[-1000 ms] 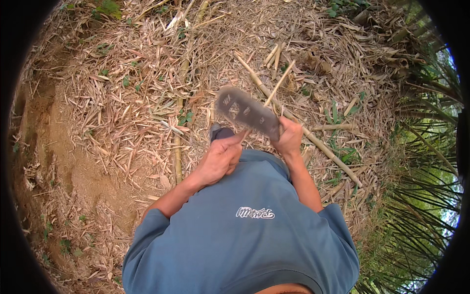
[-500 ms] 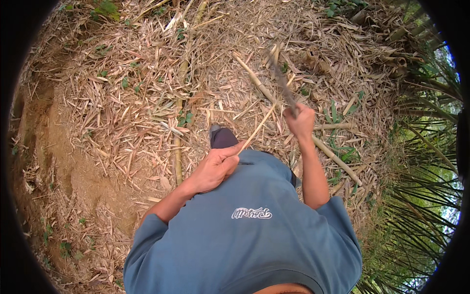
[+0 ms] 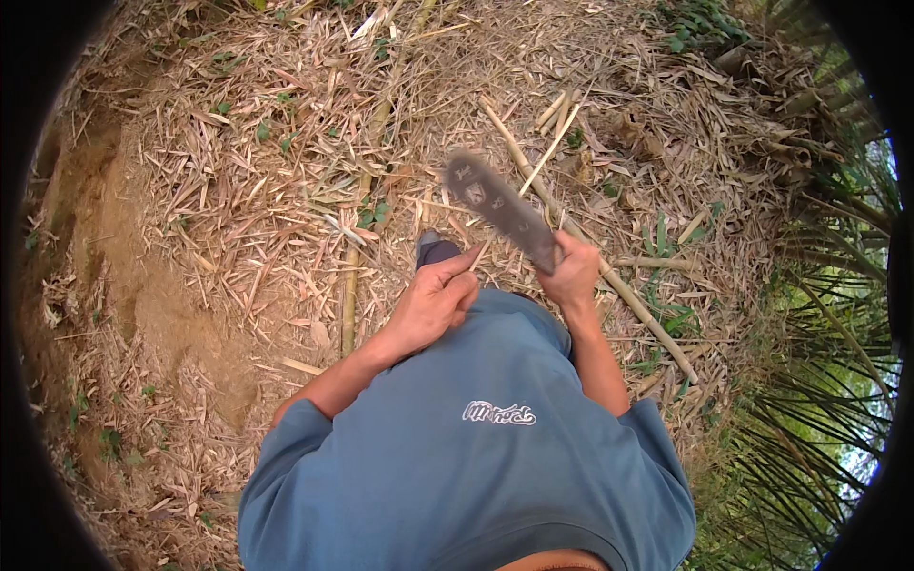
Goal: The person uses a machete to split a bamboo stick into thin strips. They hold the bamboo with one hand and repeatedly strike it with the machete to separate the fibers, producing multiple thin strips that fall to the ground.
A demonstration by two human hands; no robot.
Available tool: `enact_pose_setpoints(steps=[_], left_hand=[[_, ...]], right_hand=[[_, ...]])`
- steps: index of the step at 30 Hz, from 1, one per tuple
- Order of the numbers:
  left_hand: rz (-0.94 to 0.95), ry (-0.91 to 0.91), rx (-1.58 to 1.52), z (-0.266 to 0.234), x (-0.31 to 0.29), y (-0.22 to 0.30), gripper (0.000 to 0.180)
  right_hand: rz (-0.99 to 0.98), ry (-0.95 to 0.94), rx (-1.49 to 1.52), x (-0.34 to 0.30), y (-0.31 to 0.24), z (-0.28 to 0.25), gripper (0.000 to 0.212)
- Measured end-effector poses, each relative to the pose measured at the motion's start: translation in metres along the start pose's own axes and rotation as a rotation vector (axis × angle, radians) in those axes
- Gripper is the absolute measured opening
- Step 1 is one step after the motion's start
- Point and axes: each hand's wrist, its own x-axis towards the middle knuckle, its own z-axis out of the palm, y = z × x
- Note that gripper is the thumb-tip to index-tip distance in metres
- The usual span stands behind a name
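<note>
My left hand (image 3: 433, 303) is closed around the near end of a thin, pale bamboo strip (image 3: 547, 155), which slants away to the upper right. Wrapped in my right hand (image 3: 571, 271) is the handle of a machete (image 3: 503, 213) with a broad, dark, blunt-ended blade. Its flat side faces up, and the blade slants to the left across the middle of the strip, hiding part of it. Whether the edge touches the strip I cannot tell. Slight motion blur softens the blade.
Beneath the strip, a bamboo pole (image 3: 640, 309) lies diagonally on dry leaf litter (image 3: 257, 228). Another long pole (image 3: 350, 295) runs away on the left. My shoe (image 3: 430, 238) shows beyond my left hand. Bare soil (image 3: 176, 305) slopes at far left; spiky fronds (image 3: 809, 447) stand at right.
The machete has swung from pointing away, nearly edge-on, to lying slanted leftward across the strip with its flat showing. My right hand has come slightly nearer. My left hand keeps its hold.
</note>
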Motion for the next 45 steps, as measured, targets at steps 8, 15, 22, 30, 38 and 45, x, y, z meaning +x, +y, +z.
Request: enact_pose_setpoints(steps=[8, 15, 22, 30, 38, 45], left_hand=[[0.000, 0.058, -0.108, -0.008, 0.003, -0.027, 0.013], [-0.114, -0.077, -0.281, 0.000, -0.002, 0.003, 0.018], [-0.112, -0.006, -0.165, 0.004, 0.007, -0.010, 0.046], [-0.096, -0.123, -0.166, 0.004, 0.005, 0.003, 0.045], [-0.003, -0.200, 0.102, -0.006, -0.023, 0.015, 0.047], [-0.191, -0.216, -0.146, -0.012, -0.024, 0.022, 0.050]], right_hand=[[-0.203, -0.120, -0.041, -0.005, -0.029, 0.002, 0.029], [-0.033, -0.133, -0.112, 0.007, -0.012, -0.008, 0.024], [-0.089, -0.151, -0.107, 0.000, -0.004, -0.015, 0.019], [-0.053, -0.167, -0.164, 0.004, 0.012, -0.025, 0.019], [0.405, -0.069, -0.169, 0.051, 0.080, -0.045, 0.023], [0.671, 0.230, 0.334, 0.071, 0.124, -0.044, 0.038]])
